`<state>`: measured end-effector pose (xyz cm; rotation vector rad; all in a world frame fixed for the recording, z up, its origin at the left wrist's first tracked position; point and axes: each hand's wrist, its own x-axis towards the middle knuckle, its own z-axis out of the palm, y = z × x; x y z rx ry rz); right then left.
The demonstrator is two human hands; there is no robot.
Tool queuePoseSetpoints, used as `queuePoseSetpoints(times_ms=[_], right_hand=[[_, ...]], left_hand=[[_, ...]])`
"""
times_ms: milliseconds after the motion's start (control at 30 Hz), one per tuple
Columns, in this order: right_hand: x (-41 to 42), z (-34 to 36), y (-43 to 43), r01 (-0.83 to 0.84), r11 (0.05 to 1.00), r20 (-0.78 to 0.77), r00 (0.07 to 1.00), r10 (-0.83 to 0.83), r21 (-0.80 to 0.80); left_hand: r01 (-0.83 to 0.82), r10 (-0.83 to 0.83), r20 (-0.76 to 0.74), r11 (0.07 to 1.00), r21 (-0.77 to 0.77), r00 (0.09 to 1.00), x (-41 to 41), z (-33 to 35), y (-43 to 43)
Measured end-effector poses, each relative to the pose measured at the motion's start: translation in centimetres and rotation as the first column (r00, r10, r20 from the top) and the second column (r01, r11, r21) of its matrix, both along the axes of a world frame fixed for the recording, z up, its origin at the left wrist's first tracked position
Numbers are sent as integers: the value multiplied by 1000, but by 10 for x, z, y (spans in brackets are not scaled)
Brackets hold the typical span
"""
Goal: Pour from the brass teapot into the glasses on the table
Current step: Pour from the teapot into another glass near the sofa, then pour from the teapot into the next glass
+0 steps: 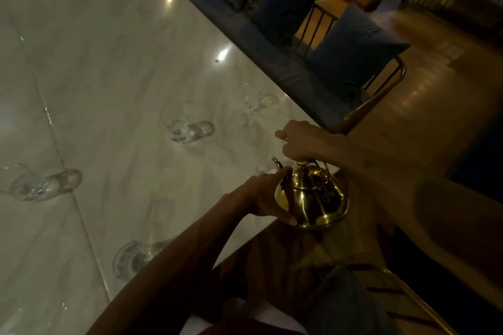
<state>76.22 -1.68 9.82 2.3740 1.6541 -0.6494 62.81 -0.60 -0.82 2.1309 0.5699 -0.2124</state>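
Spanning most of the view, a pale marble desk is seen in a dim room, with a bench of dark blue cushions along its far edge and a wooden floor beyond. Clear glasses are spread over the desk, well apart: one at far left, one mid-desk, one farther back, one near the person, and a small one just beyond the spout. The brass teapot is held at the desk's near right corner, upright, its spout turned toward the glasses. Its wire handle is gripped from above by the right hand, fingers closed around it; the body is steadied from the left by the left hand, fingers curled against the brass. A tilt forward and leftward appears to be called for, the small glass lying nearest.
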Motion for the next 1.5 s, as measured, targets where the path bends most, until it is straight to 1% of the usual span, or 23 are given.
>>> queuePoseSetpoints(times_ms=[100, 267, 333, 400, 467, 533, 733, 900, 1033, 1200, 1500], right_hand=[[1, 6, -5, 0, 999, -3, 1000, 0, 32], [1, 22, -13, 73, 991, -27, 997, -70, 114], [1, 30, -16, 96, 985, -25, 995, -94, 146], [2, 36, -20, 94, 978, -3, 995, -95, 188], [4, 40, -22, 110, 965, -1, 994, -113, 240], [8, 42, -22, 126, 947, -14, 992, -127, 296], [22, 45, -2, 121, 909, -29, 992, -119, 398], [44, 45, 33, 20, 881, 33, 999, -40, 473], [67, 41, 67, -108, 871, 89, 993, 74, 480], [103, 34, 112, -246, 878, 177, 966, 187, 411], [144, 22, 175, -375, 888, 142, 926, 349, 265]], left_hand=[[14, -15, 23, 999, 44, 1000, 1, 9, -4], [51, -69, 140, 991, 126, 988, -3, 22, -1], [65, -90, 143, 983, 169, 986, -1, 26, 3], [87, -113, 116, 974, 209, 987, 2, 33, 7], [97, -125, 114, 970, 224, 986, 6, 36, 12], [86, -116, 119, 969, 233, 986, 9, 38, 18], [13, -59, 159, 960, 279, 986, 23, 44, 41], [-65, 4, 205, 954, 294, 979, 45, 44, 72], [-140, 69, 238, 945, 296, 969, 69, 42, 95], [-222, 155, 251, 938, 265, 955, 102, 29, 128], [-317, 285, 170, 927, 202, 943, 147, 8, 168]])
